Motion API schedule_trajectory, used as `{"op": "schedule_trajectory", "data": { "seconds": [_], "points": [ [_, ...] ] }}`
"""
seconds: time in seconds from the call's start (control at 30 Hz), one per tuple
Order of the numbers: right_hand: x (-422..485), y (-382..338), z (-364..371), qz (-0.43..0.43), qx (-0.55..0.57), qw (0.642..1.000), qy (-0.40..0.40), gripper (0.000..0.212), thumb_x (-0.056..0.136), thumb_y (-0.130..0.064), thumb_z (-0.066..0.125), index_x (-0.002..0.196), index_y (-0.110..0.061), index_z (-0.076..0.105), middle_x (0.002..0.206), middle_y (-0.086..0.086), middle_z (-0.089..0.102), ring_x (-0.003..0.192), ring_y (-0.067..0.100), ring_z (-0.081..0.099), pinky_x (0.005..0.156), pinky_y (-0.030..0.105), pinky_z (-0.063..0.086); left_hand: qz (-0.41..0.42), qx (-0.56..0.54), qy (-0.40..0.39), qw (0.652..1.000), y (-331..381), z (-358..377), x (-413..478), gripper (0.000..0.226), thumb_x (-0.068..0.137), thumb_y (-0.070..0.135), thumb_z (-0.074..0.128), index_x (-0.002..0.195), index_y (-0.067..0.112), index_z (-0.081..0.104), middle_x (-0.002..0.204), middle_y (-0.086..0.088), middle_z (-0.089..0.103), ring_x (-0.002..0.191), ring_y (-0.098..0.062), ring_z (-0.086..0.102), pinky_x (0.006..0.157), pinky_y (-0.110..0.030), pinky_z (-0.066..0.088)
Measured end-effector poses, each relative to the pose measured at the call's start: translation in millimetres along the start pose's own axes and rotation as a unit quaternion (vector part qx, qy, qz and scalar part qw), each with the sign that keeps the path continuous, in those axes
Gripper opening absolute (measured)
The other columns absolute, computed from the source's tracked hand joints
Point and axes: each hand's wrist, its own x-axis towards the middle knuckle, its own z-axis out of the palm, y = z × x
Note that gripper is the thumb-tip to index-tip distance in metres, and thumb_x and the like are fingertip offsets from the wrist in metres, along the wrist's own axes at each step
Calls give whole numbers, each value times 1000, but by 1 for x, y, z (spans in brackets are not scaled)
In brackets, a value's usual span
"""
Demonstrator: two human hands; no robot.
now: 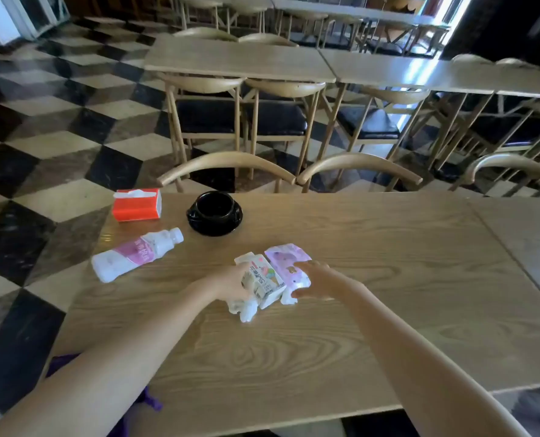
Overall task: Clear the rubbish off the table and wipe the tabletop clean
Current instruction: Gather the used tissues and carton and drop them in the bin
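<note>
Your purple cloth (150, 402) peeks out at the near-left table (388, 279) edge, mostly hidden by your left forearm and cut off below. Farther back on the left, the red tissue box (137, 205) sits at the far corner with a white tissue poking from its top; no print on it can be read. Just in front of it the plastic bottle (136, 254) lies on its side, cap pointing right, with a pink label whose white characters are too blurred to read. To its right, a black cup on a black saucer (215, 212) stands near the far edge.

Your left hand (230, 283) curls around the left side of the small drink carton (264, 280), holding it; the fingers are partly hidden behind the carton. Its Chinese print and an ice-cream cone picture show, but the characters are hard to make out. Crumpled white tissue (246, 310) lies under and in front of that hand. Touching the carton's right side is the lilac snack pouch (290, 263), cartoon figures on it, text illegible. Your right hand (314, 279) rests on the pouch with the grip wide, fingers spread flat.
</note>
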Motion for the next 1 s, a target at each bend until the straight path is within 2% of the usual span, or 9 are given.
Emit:
{"op": "schedule_trajectory", "data": {
  "seconds": [0.07,0.13,0.23,0.37,0.5,0.6,0.7,0.9,1.0],
  "points": [
    [2,-1,8,17,-12,1000,8,87,79,-45,68,149,-27,19,156,-1,21,143,32,19,111,47,30,-27,-9,31,999,1,19,4,80,78,17,53,147,25,15,118,-10,60,88,-24,59,71,-35,46],
    [5,0,19,18,-62,998,11,91,80,-45,67,150,-28,11,159,-2,9,146,31,9,113,48,24,-38,-15,66,997,1,46,6,90,80,13,56,149,31,1,134,-10,48,102,-25,57,80,-36,49],
    [19,6,27,14,-95,995,6,97,80,-45,68,151,-30,5,160,-3,0,147,30,1,116,48,17,-34,-43,124,991,-6,73,16,95,78,20,69,149,27,7,134,-8,48,114,-26,53,94,-34,45],
    [36,13,34,-10,-118,993,-7,96,80,-43,68,151,-32,5,161,-4,-1,148,29,-2,117,50,12,-43,-85,229,969,-1,85,21,51,82,9,61,127,9,35,117,-9,56,102,-27,56,72,-26,36],
    [53,13,38,-20,-108,994,5,89,80,-41,68,149,-35,13,160,-4,3,147,29,1,115,49,19,-76,-85,243,963,-5,86,25,41,83,11,59,116,4,37,108,-12,59,93,-29,60,63,-27,34],
    [61,14,48,-15,-96,994,42,75,82,-31,67,145,-37,27,159,-5,10,144,30,15,111,44,30,-66,-84,237,965,-12,88,31,37,81,11,59,112,5,39,103,-12,63,88,-30,61,62,-33,41],
    [65,15,55,-8,-52,993,101,57,85,-15,57,135,-38,43,157,-8,19,129,26,39,83,37,50,-59,-106,248,961,-18,91,37,32,80,6,55,109,9,41,105,-10,64,87,-29,62,69,-41,51],
    [59,19,48,44,59,988,136,44,86,-7,47,123,-27,58,125,-1,58,105,26,57,70,30,45,-74,-135,255,955,-22,88,44,24,82,3,49,103,12,42,88,-8,64,73,-27,61,59,-36,48],
    [55,20,30,68,135,976,159,36,85,-8,50,118,-18,62,106,5,64,98,26,58,69,26,40,-93,-178,249,947,-23,80,39,23,81,3,50,96,16,38,76,-2,61,63,-24,58,51,-28,40]
  ]
}}
